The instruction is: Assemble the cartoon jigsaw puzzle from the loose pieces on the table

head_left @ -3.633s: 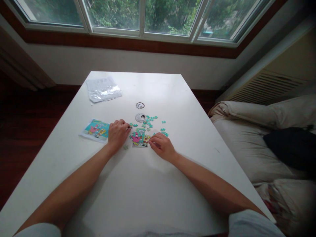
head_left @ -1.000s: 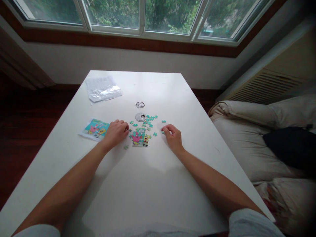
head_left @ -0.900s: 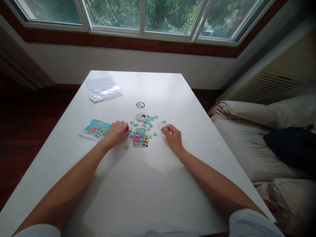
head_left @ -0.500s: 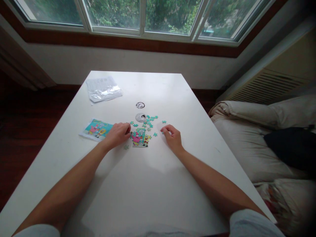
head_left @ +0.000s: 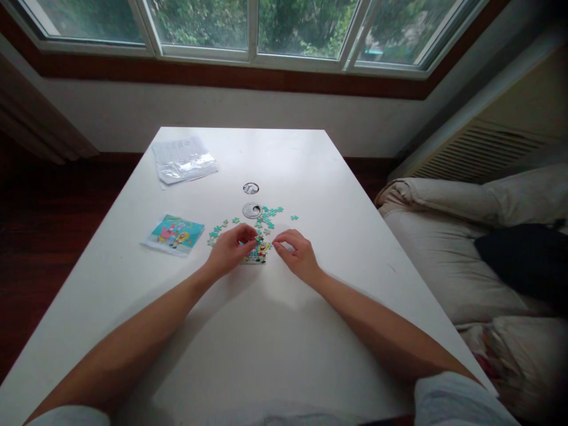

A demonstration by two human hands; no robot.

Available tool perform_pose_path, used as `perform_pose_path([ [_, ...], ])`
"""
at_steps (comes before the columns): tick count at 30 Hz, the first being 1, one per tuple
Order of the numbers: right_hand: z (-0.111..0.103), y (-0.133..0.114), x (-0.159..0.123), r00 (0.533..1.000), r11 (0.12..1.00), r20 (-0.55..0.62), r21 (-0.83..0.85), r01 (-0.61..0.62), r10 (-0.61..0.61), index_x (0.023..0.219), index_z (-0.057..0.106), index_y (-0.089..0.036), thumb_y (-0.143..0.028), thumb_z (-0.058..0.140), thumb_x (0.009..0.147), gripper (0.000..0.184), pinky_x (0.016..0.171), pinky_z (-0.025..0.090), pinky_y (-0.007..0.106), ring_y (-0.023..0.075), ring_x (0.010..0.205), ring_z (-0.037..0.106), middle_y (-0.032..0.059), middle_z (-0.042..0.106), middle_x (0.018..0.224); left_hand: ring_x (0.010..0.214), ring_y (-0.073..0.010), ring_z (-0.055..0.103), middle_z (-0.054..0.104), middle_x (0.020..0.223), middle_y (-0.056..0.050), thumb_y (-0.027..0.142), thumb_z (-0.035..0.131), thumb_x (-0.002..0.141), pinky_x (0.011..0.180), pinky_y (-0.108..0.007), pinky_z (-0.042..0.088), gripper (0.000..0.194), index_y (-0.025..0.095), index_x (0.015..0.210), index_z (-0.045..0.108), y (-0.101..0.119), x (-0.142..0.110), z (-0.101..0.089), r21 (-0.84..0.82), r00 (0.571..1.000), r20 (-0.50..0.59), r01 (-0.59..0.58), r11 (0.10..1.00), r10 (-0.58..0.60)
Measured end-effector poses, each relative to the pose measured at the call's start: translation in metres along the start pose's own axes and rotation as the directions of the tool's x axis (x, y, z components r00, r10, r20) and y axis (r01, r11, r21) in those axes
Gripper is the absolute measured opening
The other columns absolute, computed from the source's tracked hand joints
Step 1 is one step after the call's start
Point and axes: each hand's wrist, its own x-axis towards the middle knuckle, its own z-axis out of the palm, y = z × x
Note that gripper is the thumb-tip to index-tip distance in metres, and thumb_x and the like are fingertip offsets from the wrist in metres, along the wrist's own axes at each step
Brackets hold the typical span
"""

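A partly joined cartoon jigsaw puzzle (head_left: 258, 257) lies on the white table, its left and upper parts covered by my left hand (head_left: 231, 247). That hand is curled over it, thumb and forefinger closed at the puzzle's upper edge; whatever they pinch is too small to make out. Just right of the puzzle, my right hand (head_left: 298, 253) has its thumb and fingertips drawn together, and anything between them is hidden. Loose green puzzle pieces (head_left: 268, 214) are scattered beyond the hands, and several more pieces (head_left: 216, 231) lie left of my left hand.
Behind the puzzle are a round silver disc (head_left: 252, 210) and a smaller disc (head_left: 251, 188). A cartoon-printed packet (head_left: 175, 234) lies left, with a clear plastic bag (head_left: 185, 161) farther back. One piece (head_left: 294, 218) sits apart at right. A sofa (head_left: 417, 236) stands beside the table (head_left: 266, 343).
My left hand has moved right from the puzzle's left side to over it, uncovering pieces and the packet's right end. My right hand has come left, close to the puzzle.
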Motion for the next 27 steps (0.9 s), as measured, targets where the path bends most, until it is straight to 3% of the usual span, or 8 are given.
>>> perform_pose_path([
  [9,0.004,-0.003,0.000,0.997,0.996,0.058,0.080,-0.051,0.047,0.086,0.072,-0.025,-0.038,0.068,0.094,0.016,0.089,0.051,0.038,0.0217,0.093,0.065,0.0039,0.071,0.092,0.075,-0.0152,0.069,0.075,0.085,0.002,0.032,0.066,0.091,0.073,-0.028,0.052,0.023,0.027,0.114,0.062,0.007,-0.012,0.020,-0.018,0.997,0.080,-0.008,1.000,0.009],
  [13,0.004,0.005,0.001,0.987,0.985,0.064,0.086,-0.150,0.144,0.084,0.070,-0.023,-0.038,0.067,0.093,0.018,0.076,0.049,0.032,0.0193,0.085,0.062,0.0021,0.069,0.084,0.090,-0.0192,0.070,0.076,0.099,-0.001,0.029,0.064,0.093,0.087,-0.034,0.053,0.026,0.027,0.119,0.061,0.004,-0.009,0.014,0.200,0.995,0.059,-0.086,0.976,0.076],
  [15,0.003,0.008,0.002,0.985,0.984,0.065,0.072,-0.163,0.159,0.082,0.069,-0.023,-0.036,0.067,0.093,0.017,0.071,0.047,0.030,0.0186,0.083,0.060,0.0019,0.067,0.083,0.113,-0.0250,0.064,0.073,0.116,-0.006,0.024,0.062,0.092,0.101,-0.041,0.048,0.024,0.025,0.116,0.064,0.001,-0.007,0.008,0.401,0.987,0.039,-0.159,0.902,0.157],
  [17,0.002,0.009,0.002,0.987,0.989,0.081,0.030,-0.144,0.142,0.080,0.069,-0.023,-0.032,0.068,0.093,0.015,0.072,0.047,0.031,0.0189,0.085,0.059,0.0029,0.067,0.087,0.123,-0.0275,0.058,0.068,0.127,-0.007,0.020,0.062,0.090,0.108,-0.044,0.043,0.024,0.025,0.113,0.066,-0.003,-0.005,0.003,0.522,0.972,0.086,-0.231,0.821,0.219],
  [21,0.003,0.007,0.001,0.988,0.994,0.130,-0.091,-0.067,0.078,0.080,0.070,-0.023,-0.024,0.071,0.090,0.010,0.084,0.048,0.035,0.0214,0.096,0.059,0.0047,0.067,0.095,0.118,-0.0279,0.057,0.066,0.127,-0.007,0.027,0.066,0.090,0.105,-0.045,0.045,0.023,0.025,0.113,0.067,-0.010,-0.003,0.001,0.602,0.958,0.164,-0.286,0.745,0.235],
  [27,0.008,0.008,0.001,0.990,0.963,0.126,-0.268,-0.027,0.063,0.081,0.071,-0.023,-0.022,0.073,0.090,0.009,0.091,0.046,0.040,0.0226,0.097,0.056,0.0051,0.064,0.095,0.116,-0.0291,0.057,0.065,0.124,-0.008,0.044,0.069,0.092,0.103,-0.046,0.046,0.027,0.026,0.112,0.067,-0.015,-0.004,0.006,0.616,0.952,0.163,-0.303,0.727,0.259],
])
